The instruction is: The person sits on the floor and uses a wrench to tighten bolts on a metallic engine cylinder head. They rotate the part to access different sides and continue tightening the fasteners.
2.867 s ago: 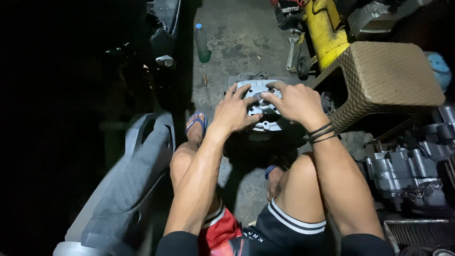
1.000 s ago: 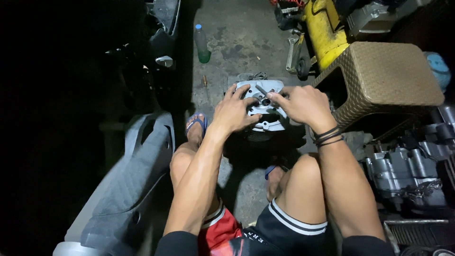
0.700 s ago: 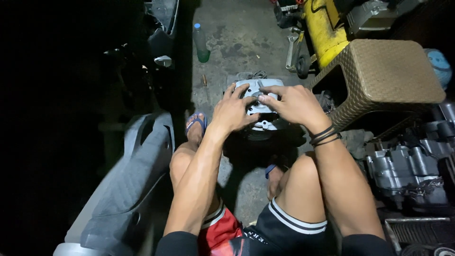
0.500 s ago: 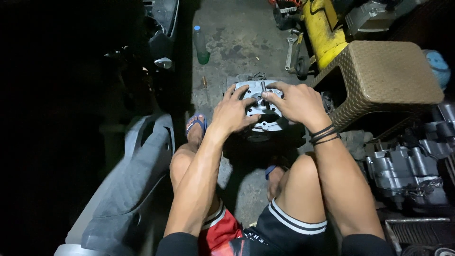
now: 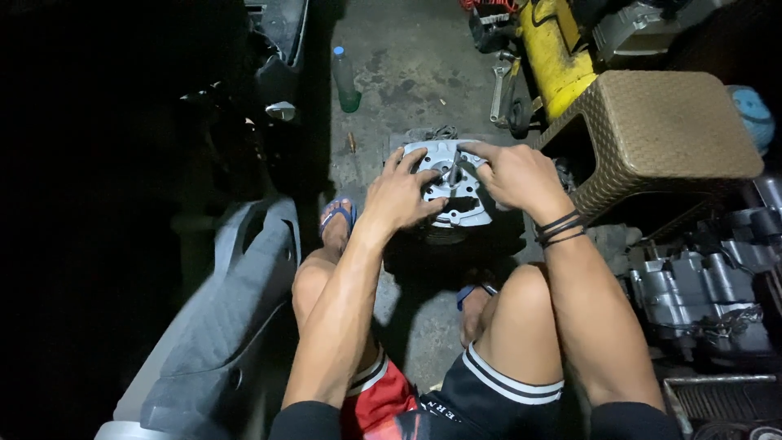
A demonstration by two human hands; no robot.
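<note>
- Concrete floor [image 5: 407, 73], stained and dim, with deep shadow over the whole left side.
- Cylinder head [image 5: 453, 186], grey metal, lies flat on the floor between the person's feet, straight ahead of both hands.
- Left hand [image 5: 401, 194] rests on its left edge, fingers spread and curled over the rim; it seems to steady the part rather than grip it fully.
- Right hand [image 5: 517, 175] sits on the right edge, fingers reaching inward to the centre, where they pinch a small upright metal piece [image 5: 453, 169]; what it is I cannot tell.
- Both hands touch the head; the right is nearer the centre piece.
- Wicker stool [image 5: 660, 130] stands just right of the head, a yellow machine [image 5: 558, 53] beyond it.
- Bottle [image 5: 346, 79] stands farther off on the floor; engine parts [image 5: 700, 289] lie at right.
</note>
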